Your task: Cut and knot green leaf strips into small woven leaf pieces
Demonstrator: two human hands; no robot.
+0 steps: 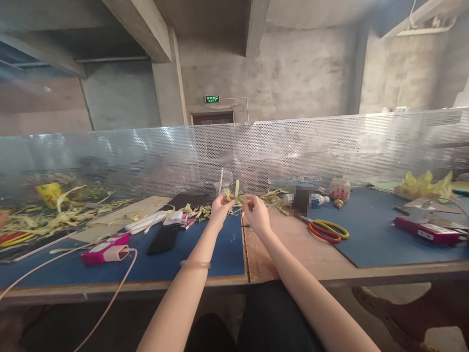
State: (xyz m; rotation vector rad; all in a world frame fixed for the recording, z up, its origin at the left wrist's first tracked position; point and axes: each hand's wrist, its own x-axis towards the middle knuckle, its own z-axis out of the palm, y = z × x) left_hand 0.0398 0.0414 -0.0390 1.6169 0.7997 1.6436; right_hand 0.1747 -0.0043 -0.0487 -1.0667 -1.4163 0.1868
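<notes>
Over the middle of the workbench, my left hand point(220, 211) is closed on a green plant strip point(237, 187), one end of which stands up above the fingers. Close beside it, my right hand point(256, 213) pinches the lower right part of the same strip. Both hands are raised a little above the bench top. Behind my left hand is a row of small knotted or braided green pieces point(200, 212). More loose green strips point(278, 198) lie past my right hand. Scissors point(327, 231) with red and yellow handles rest to the right of it.
Left on the bench are a black phone point(163, 238), a pink power strip point(104, 249) with a cable, and a heap of dried strips point(47, 212). A jar point(339, 188), another pink power strip point(425, 231) and a yellow leafy piece point(425, 185) are right. A perforated metal screen point(293, 146) runs behind.
</notes>
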